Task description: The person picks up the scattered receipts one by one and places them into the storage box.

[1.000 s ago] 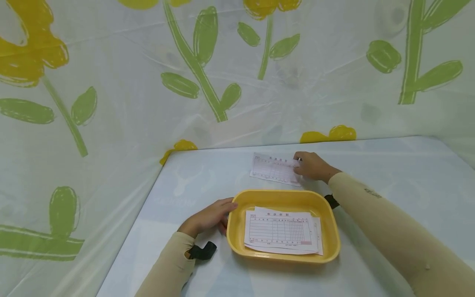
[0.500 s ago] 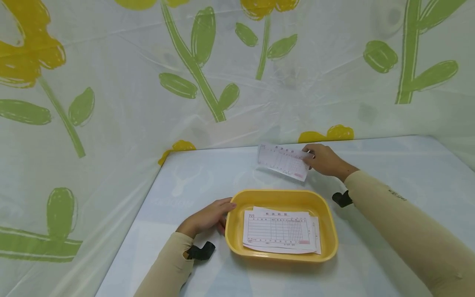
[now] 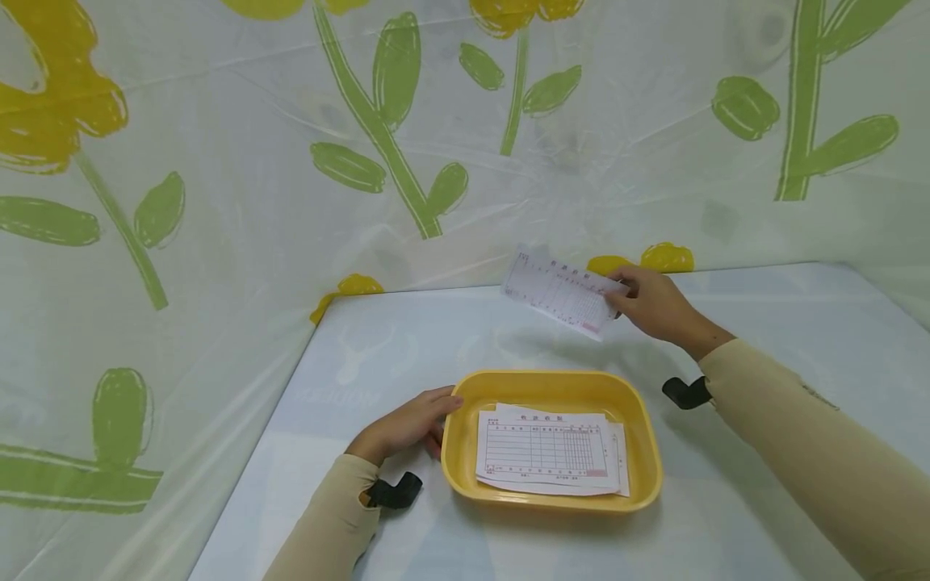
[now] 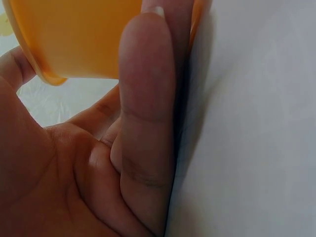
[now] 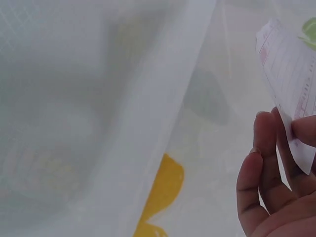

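Note:
A printed paper slip point(image 3: 559, 292) hangs above the far part of the table, tilted down toward the right. My right hand point(image 3: 654, 303) pinches its right end between thumb and fingers; in the right wrist view the slip point(image 5: 291, 74) bends upward from the thumb. My left hand point(image 3: 407, 424) holds the left side of a yellow plastic tray point(image 3: 552, 510), fingertips over the rim. The left wrist view has the tray's outer wall point(image 4: 79, 39) close up, with fingers point(image 4: 148, 74) against it. Inside the tray lies a loose stack of similar printed slips point(image 3: 548, 452).
The tray stands on a pale, patterned table point(image 3: 392, 347). Behind the table's back edge hangs a white curtain point(image 3: 254, 161) printed with yellow flowers and green leaves. A black strap end point(image 3: 395, 490) sticks out at the left wrist, another strap point(image 3: 686, 393) at the right.
My right hand has lifted the slip off the table and moved it up and to the right. The left hand and the tray have stayed in place.

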`<control>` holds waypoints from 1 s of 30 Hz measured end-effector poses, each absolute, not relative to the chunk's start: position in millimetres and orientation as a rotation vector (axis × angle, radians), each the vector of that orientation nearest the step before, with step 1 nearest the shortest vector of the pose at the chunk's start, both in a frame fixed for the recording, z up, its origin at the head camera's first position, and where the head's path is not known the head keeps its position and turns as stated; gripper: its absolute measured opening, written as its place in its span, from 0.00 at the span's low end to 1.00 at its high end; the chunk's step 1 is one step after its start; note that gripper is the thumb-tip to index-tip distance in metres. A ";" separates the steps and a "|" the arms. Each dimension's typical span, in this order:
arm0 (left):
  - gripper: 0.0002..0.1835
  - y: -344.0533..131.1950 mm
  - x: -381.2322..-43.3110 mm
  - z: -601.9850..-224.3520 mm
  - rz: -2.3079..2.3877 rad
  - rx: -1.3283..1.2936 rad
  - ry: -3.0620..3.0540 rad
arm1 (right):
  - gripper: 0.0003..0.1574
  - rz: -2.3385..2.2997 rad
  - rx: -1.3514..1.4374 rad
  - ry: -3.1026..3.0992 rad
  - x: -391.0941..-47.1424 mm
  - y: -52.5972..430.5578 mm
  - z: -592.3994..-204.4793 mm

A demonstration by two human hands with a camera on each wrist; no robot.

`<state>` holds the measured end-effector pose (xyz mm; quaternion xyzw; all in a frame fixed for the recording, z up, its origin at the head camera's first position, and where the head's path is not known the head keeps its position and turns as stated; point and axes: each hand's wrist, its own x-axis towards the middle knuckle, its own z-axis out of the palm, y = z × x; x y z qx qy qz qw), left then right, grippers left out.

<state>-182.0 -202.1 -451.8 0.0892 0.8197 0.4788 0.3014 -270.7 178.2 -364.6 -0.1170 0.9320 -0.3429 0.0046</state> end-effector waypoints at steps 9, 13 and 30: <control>0.37 -201.8 -182.9 -453.3 1.266 0.242 2.159 | 0.17 -1.207 -0.467 2.916 -246.3 181.3 -364.6; 0.36 -202.4 -182.9 -453.2 1.276 0.246 2.156 | 0.15 -1.268 -0.522 2.885 -233.1 176.9 -363.8; 0.38 -202.1 -183.1 -453.7 1.257 0.226 2.181 | 0.11 -1.416 -0.607 2.750 -191.4 173.2 -378.4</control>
